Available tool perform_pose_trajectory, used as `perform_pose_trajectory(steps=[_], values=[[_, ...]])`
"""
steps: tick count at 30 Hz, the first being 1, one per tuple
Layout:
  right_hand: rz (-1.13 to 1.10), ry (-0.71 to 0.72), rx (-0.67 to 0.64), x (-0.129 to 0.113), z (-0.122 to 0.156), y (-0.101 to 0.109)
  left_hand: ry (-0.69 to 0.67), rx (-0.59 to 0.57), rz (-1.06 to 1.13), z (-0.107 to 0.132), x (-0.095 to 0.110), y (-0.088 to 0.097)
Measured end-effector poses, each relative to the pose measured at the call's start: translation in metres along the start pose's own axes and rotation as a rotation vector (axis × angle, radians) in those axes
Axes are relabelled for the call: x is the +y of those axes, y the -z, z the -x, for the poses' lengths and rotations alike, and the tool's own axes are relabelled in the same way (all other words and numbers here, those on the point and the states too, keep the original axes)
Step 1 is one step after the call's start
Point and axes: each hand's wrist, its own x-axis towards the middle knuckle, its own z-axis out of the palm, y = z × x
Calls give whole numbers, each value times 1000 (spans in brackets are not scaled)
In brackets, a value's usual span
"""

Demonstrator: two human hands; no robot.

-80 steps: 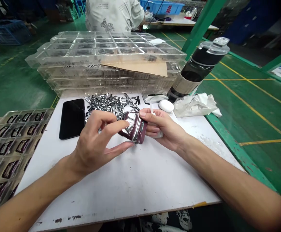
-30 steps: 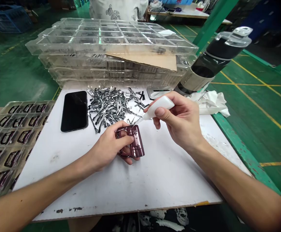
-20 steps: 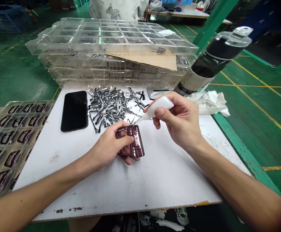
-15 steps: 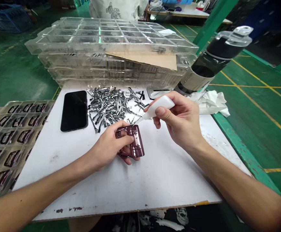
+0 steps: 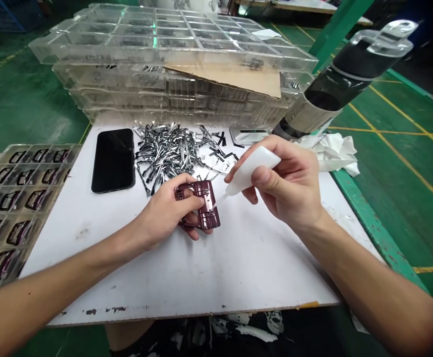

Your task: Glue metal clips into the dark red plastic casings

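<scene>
My left hand (image 5: 169, 208) grips a glossy dark-red moulded part (image 5: 208, 218) with an open frame on its left side, thumb on top and fingers beneath. Between the thumb and fingers of my right hand (image 5: 286, 183) is a white squeeze bottle (image 5: 255, 168) with a thin nozzle. The nozzle tip points down-left at the middle of the red part's face; whether it touches cannot be made out. Behind the part lies a heap of shiny silver strips (image 5: 167, 151) with black ends on the white tabletop (image 5: 238, 277).
A black phone (image 5: 113, 161) lies left of the heap. Clear compartment trays (image 5: 171, 49) are stacked behind, with cardboard (image 5: 234, 84) sticking out. A drink bottle (image 5: 335, 84) and crumpled tissue (image 5: 335, 151) stand at right. Another tray (image 5: 26, 198) at left holds several dark-red parts.
The nozzle tip has moved from the red part's upper edge down to the middle of its face. The whole view has shifted slightly, and both hands keep their holds.
</scene>
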Motion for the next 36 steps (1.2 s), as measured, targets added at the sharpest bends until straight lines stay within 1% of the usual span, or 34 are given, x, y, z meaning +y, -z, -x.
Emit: perform_pose_trajectory(steps=[5,10,23,25,27,29,31,33,34,36], values=[[7,-32,-71,2,1,0,-26,-2,-3,-2,0,1],[-20,15,-122,7,1,2,-6,2,-21,-2,2,1],[-35,23,-152,8,0,2,-15,3,-21,-1,1,1],[-41,65,-113,8,-1,2,-9,6,-23,-1,1,1],[-48,133,-32,5,-3,4,3,7,-19,-1,1,1],[-31,176,39,-2,-8,8,14,8,-12,-1,1,1],[18,185,58,-12,-14,16,22,4,-10,-1,2,1],[95,188,68,-23,-21,29,40,7,-19,0,2,1],[142,196,94,-28,-24,39,54,15,-26,1,3,1],[255,240,215,-40,-26,63,84,21,-45,3,4,1]])
